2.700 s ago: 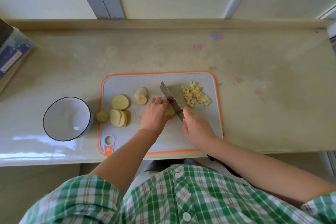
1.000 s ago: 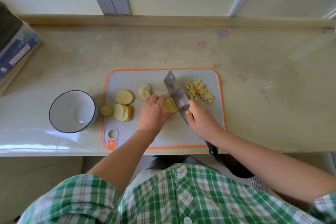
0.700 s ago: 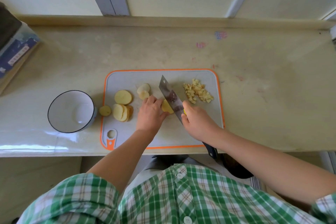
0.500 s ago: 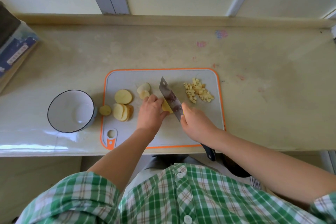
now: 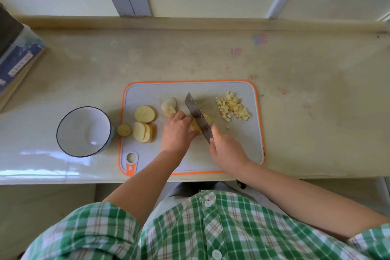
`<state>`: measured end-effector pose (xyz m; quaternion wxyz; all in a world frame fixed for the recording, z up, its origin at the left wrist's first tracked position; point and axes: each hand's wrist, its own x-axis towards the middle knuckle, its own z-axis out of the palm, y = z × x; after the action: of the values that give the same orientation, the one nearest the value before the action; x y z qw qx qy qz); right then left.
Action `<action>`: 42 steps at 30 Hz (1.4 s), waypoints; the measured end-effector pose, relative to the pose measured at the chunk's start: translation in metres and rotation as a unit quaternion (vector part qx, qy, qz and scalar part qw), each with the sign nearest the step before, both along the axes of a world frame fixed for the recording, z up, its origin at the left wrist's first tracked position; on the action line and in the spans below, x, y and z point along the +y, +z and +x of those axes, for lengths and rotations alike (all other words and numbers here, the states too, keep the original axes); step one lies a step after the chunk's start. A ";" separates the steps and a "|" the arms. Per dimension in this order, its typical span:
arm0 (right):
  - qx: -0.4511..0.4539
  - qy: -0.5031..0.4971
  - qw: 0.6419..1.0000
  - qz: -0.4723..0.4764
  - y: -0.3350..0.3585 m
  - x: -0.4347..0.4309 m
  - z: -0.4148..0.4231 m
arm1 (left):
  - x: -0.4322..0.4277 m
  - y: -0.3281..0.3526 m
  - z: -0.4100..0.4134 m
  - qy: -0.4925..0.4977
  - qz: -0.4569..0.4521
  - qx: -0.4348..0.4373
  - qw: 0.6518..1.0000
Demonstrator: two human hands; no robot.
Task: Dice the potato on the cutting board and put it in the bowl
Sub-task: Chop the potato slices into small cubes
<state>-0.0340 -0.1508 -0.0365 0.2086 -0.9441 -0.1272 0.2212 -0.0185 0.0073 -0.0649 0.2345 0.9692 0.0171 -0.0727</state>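
Observation:
A grey cutting board (image 5: 238, 150) with an orange rim lies on the counter. My left hand (image 5: 176, 133) presses down on a potato slice stack (image 5: 195, 126) in the board's middle. My right hand (image 5: 226, 148) grips the knife (image 5: 197, 115), whose blade cuts down through that stack. A pile of diced potato (image 5: 233, 107) lies at the board's far right. Round potato slices (image 5: 145, 122) and a potato end piece (image 5: 168, 104) rest on the board's left part. One slice (image 5: 124, 130) sits off the board beside the white bowl (image 5: 84, 131), which holds nothing.
A blue and white box (image 5: 16, 57) stands at the counter's far left. A raised ledge (image 5: 211, 24) runs along the back of the counter. The counter's front edge passes just below the board.
The knife has kept chopping the slice stack, its blade shifting left across the piece, with part of the stack now to its right. My left hand holds the same piece.

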 end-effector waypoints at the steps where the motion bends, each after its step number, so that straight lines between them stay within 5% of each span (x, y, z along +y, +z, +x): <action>1: -0.002 -0.005 1.000 -0.001 0.000 -0.001 0.001 | 0.000 0.000 0.000 -0.002 0.001 -0.001 1.000; 9: -0.011 0.001 0.999 0.036 0.008 -0.004 0.011 | 0.002 0.003 -0.004 0.008 -0.022 0.007 1.000; 23: 0.001 0.025 1.000 0.014 0.013 0.003 0.003 | -0.005 0.007 -0.002 0.245 -0.196 0.082 0.946; 42: -0.004 -0.003 1.000 0.023 -0.005 0.007 -0.005 | -0.005 0.002 0.004 0.245 -0.202 0.099 0.943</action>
<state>-0.0394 -0.1437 -0.0413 0.2307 -0.9403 -0.1299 0.2140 -0.0150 0.0025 -0.0626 0.4327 0.8554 0.2623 -0.1107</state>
